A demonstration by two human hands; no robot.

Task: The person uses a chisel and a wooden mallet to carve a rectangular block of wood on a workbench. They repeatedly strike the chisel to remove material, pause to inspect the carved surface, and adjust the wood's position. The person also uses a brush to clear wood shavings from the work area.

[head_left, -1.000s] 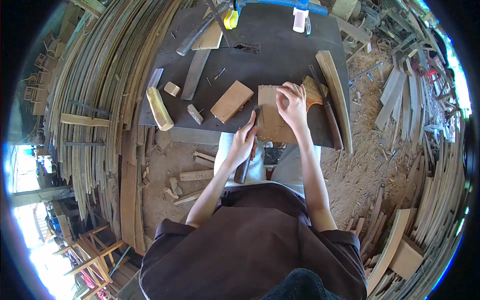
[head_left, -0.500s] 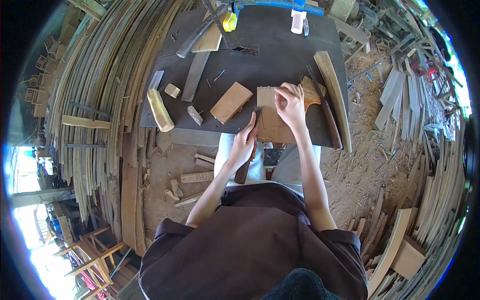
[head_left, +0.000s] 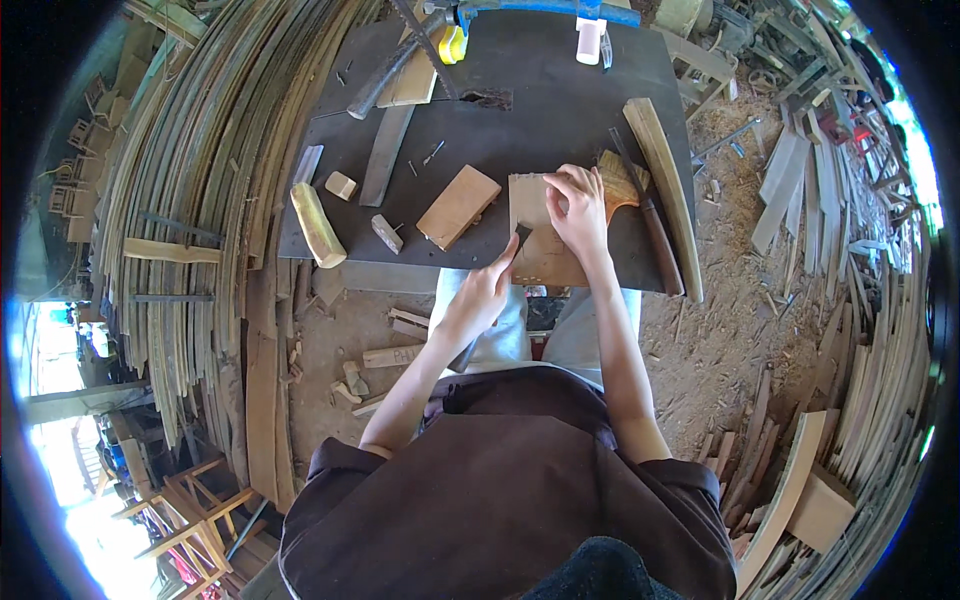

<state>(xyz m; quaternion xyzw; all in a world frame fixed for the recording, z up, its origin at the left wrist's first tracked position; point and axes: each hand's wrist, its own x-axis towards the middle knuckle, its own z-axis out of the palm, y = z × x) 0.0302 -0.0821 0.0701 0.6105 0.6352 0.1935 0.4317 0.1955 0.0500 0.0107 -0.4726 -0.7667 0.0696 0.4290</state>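
Note:
My left hand (head_left: 484,299) is closed around a small hammer (head_left: 523,234), gripping it close to its dark metal head. The wooden handle runs back beneath my wrist toward my lap. The head sits over the lower left part of a flat brown board (head_left: 530,205) at the table's near edge. My right hand (head_left: 580,208) rests over the board's right side, thumb and forefinger pinched together; anything between them is too small to make out. Just left of the board lies a brown wooden block (head_left: 459,206). A wide brush (head_left: 622,180) lies beyond my right hand.
On the dark table (head_left: 560,120), a long-handled tool (head_left: 652,225) and a wooden strip (head_left: 665,190) lie at right. Several offcuts, a pale rounded piece (head_left: 318,225) and loose nails (head_left: 433,153) lie at left. A blue clamp (head_left: 545,8) crosses the far edge. Timber stacks (head_left: 200,200) flank the table.
The hammer's head has shifted slightly down and right, and its handle end has swung left toward my forearm. My right hand stays pinched in nearly the same place.

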